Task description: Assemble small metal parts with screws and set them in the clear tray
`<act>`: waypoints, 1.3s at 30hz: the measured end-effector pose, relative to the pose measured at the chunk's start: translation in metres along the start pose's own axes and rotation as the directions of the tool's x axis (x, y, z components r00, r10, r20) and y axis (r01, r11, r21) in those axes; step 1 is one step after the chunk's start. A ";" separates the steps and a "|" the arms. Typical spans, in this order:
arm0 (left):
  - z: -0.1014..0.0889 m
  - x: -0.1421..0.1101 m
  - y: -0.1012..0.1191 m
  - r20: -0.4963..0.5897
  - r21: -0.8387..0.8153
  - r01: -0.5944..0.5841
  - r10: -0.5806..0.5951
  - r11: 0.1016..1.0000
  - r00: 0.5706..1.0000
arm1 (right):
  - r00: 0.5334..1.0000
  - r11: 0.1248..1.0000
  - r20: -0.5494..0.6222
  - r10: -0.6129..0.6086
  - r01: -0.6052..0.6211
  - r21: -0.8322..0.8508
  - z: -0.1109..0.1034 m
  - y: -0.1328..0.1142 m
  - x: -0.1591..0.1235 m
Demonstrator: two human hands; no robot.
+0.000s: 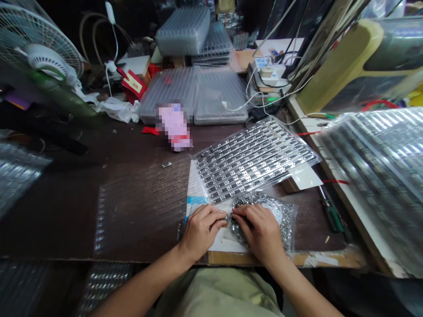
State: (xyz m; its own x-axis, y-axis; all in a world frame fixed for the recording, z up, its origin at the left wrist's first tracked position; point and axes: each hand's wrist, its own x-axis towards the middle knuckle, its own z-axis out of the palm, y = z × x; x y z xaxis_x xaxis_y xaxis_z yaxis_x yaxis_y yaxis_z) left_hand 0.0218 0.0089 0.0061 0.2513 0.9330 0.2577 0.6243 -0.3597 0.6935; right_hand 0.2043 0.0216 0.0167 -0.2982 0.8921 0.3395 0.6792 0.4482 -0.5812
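Observation:
My left hand [202, 228] is closed in a pinch just left of a clear plastic bag. A tiny dark metallic bit shows at its fingertips, too small to name. My right hand [260, 224] rests over the bag [287, 226], which is filled with many small metal connectors. Its thumb and fingers are closed together at the bag's left side, and what they grip is hidden. Beyond both hands lies a clear plastic tray [254, 158] with rows of small metal and black connectors. One loose connector [167, 165] lies on the dark table to the left.
A clear ribbed tray [142, 211] lies left of my hands. Stacked clear trays [220, 94] and a phone [175, 127] stand at the back. A fan [36, 44] is far left. On the right are a green-handled screwdriver [332, 215], more filled trays [380, 176] and cables.

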 end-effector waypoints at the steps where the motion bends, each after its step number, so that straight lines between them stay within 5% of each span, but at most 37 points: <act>1: 0.000 0.000 0.000 0.003 0.005 0.001 -0.001 1.000 1.000 | 1.000 1.000 0.000 0.000 0.000 0.002 0.000 0.000 0.000; 6: 0.001 -0.002 0.007 0.018 -0.017 -0.013 0.014 1.000 1.000 | 1.000 1.000 0.003 -0.004 0.004 -0.004 -0.002 -0.002 0.001; 10: -0.026 0.023 -0.004 -0.090 -0.031 0.021 -0.024 0.999 0.996 | 0.999 0.999 0.025 -0.034 0.034 -0.011 -0.001 -0.008 0.004; 15: -0.085 0.083 -0.069 -0.346 0.222 0.243 -0.156 0.944 0.925 | 0.996 0.997 0.076 -0.047 0.051 -0.051 0.014 -0.019 0.004; 19: -0.103 0.098 -0.119 -0.281 0.288 0.299 -0.219 0.910 0.934 | 0.996 0.995 0.061 -0.060 0.064 -0.070 0.024 -0.022 0.003; 22: -0.107 0.087 -0.134 -0.244 0.284 0.282 -0.215 0.916 0.946 | 0.998 0.996 0.050 -0.049 0.052 -0.072 0.026 -0.022 0.004; 27: -0.109 0.079 -0.116 -0.276 0.418 0.273 -0.166 0.866 0.947 | 0.996 0.995 0.068 -0.050 0.056 -0.081 0.025 -0.022 0.004; 33: -0.073 0.128 -0.075 -0.111 0.391 0.114 -0.076 0.913 0.991 | 0.996 0.989 0.062 -0.064 0.071 -0.129 0.029 -0.023 0.002; 39: -0.054 0.158 -0.069 -0.056 0.438 0.117 -0.103 0.892 0.993 | 0.998 0.990 0.054 -0.026 0.033 -0.134 0.018 -0.021 0.002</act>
State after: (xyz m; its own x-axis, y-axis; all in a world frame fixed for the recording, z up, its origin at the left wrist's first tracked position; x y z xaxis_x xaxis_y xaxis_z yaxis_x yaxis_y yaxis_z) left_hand -0.0213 0.1822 0.0354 0.1437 0.9643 0.2225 0.9097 -0.2173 0.3540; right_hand 0.1771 0.0145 0.0162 -0.3518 0.8818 0.3141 0.7529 0.4660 -0.4648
